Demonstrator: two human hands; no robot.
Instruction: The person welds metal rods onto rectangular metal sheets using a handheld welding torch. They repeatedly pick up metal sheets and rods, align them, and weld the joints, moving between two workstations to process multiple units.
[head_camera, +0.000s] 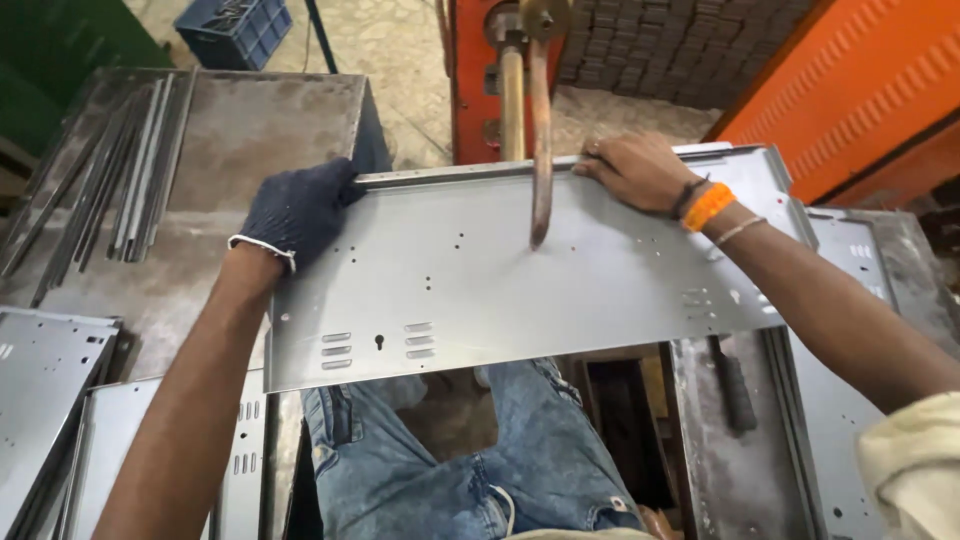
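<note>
A long grey sheet-metal panel (500, 290) with small holes and slots lies across my lap, tilted toward me. My left hand (298, 208), in a dark blue knit glove, grips its far left corner. My right hand (637, 170), bare with an orange band at the wrist, presses on the panel's far flanged edge at the right. A coppery curved electrode arm (541, 150) of an orange machine (475, 80) comes down from above, its tip at the panel's surface between my hands.
A metal table (260, 130) at left carries a bundle of thin metal strips (130, 170). Similar panels are stacked at lower left (60, 380) and right (850, 400). A blue crate (235, 28) stands on the floor behind. An orange cabinet (860, 90) is at upper right.
</note>
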